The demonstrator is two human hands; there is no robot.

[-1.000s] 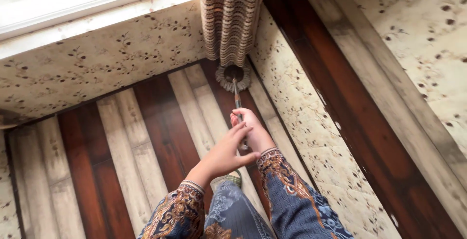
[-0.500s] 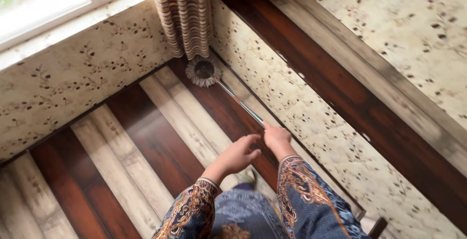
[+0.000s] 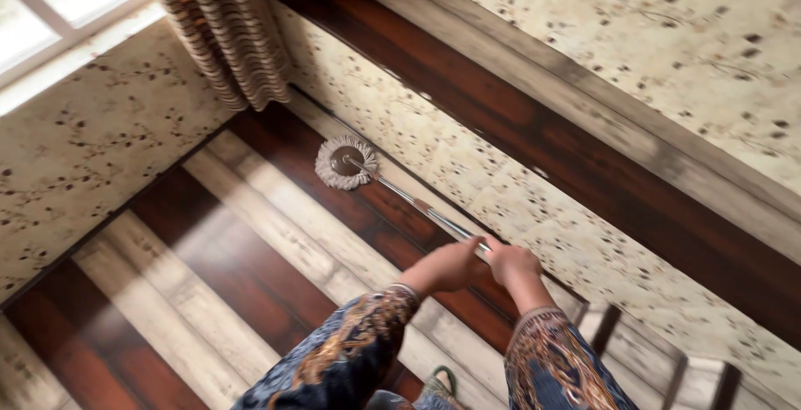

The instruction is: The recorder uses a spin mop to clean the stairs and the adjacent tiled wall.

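Both of my hands grip the metal handle (image 3: 413, 203) of a mop. My left hand (image 3: 450, 265) holds it just behind my right hand (image 3: 511, 263), the two almost touching. The round white string mop head (image 3: 344, 162) lies flat on the dark and light striped wooden floor (image 3: 225, 251), close to the base of the speckled cream wall. My sleeves are dark blue with a gold and orange pattern.
A striped beige and brown curtain (image 3: 221, 30) hangs in the corner above the mop head. A window (image 3: 58, 1) sits at the top left. A speckled wall with a dark wooden band (image 3: 584, 151) runs along the right. A green sandal (image 3: 440, 383) shows below.
The mop head has come away from under the curtain and slid back along the wall toward me. My view has swung left to right, and both hands have kept their hold on the handle.
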